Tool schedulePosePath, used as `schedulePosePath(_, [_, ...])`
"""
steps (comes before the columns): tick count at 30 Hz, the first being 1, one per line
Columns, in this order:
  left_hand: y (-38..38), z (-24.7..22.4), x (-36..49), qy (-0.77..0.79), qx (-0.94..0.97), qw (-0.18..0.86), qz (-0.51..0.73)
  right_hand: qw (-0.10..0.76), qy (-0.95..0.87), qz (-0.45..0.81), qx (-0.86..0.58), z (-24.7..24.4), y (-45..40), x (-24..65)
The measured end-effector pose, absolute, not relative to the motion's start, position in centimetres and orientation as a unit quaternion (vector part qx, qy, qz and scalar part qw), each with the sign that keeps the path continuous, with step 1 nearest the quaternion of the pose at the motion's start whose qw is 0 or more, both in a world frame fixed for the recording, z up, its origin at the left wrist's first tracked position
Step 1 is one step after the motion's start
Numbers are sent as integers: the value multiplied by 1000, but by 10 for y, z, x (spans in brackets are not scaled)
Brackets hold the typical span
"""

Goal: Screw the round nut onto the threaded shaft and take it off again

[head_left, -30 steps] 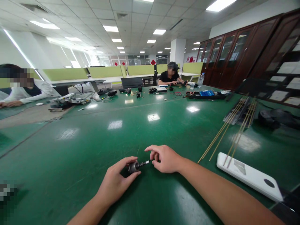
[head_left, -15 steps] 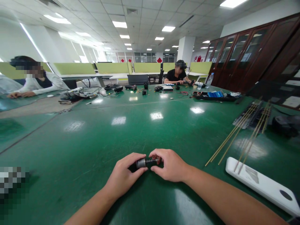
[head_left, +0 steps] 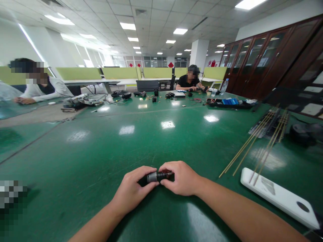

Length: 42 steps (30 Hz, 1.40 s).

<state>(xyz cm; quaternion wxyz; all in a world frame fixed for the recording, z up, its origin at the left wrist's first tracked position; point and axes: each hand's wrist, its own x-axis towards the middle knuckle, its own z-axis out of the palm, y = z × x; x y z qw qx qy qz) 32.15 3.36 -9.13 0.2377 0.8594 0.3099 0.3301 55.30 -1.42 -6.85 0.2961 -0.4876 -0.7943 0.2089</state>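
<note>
A small cylindrical part, silver and black with a ribbed dark section and a thin tip (head_left: 152, 177), lies sideways between my hands, low over the green table (head_left: 113, 141). My left hand (head_left: 135, 186) is closed round its silver left end, thumb below and fingers above. On the right, my right hand (head_left: 179, 178) curls round the dark ribbed end, its thumb and fingertips close to my left fingertips. The inner fingers of both hands are partly hidden.
To the right lie a white oblong object (head_left: 280, 198) and thin tan sticks (head_left: 246, 151). A blurred blocky object (head_left: 11, 194) sits at the left edge. Black parts, cables and a tray (head_left: 229, 103) are farther back. Two people sit at the far side.
My right hand has shifted slightly left, closer to my left hand, and more of the thin tip shows. The whole view has moved a little.
</note>
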Motion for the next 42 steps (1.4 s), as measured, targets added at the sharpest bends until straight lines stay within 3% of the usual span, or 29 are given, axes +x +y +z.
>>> schedulePosePath(42, [35,-97,321,319,862,223,325,297,-812,170,-472,-70,-15,551])
